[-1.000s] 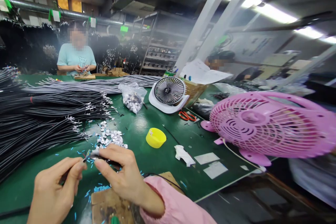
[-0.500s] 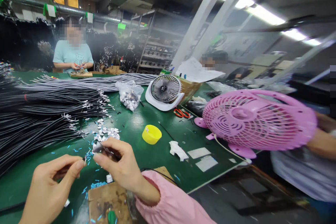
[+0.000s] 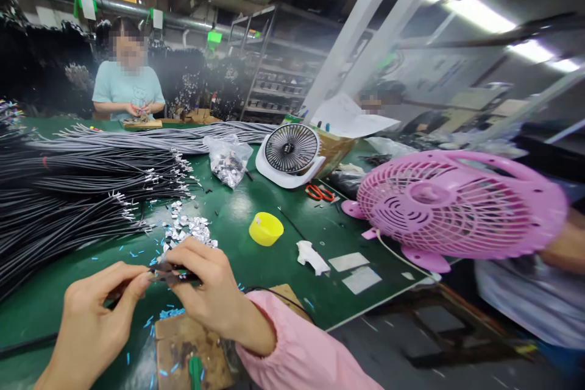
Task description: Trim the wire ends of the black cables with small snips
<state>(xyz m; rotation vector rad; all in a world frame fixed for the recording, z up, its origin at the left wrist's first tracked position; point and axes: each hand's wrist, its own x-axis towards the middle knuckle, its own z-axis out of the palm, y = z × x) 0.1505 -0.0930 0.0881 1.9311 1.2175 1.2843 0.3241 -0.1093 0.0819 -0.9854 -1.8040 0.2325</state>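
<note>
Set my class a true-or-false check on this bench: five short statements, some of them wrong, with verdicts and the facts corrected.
1. The right hand grips a dark hand tool close to the left hand. True.
2. The right wrist comes out of a green cuff. False: the sleeve there is pink.
3. In view, the pink fan is to the right of the white fan. True.
4. Black cables lie to the left of the clear bag. True.
5. The clear bag is held in the left hand. False: it rests on the green table, away from both hands.
</note>
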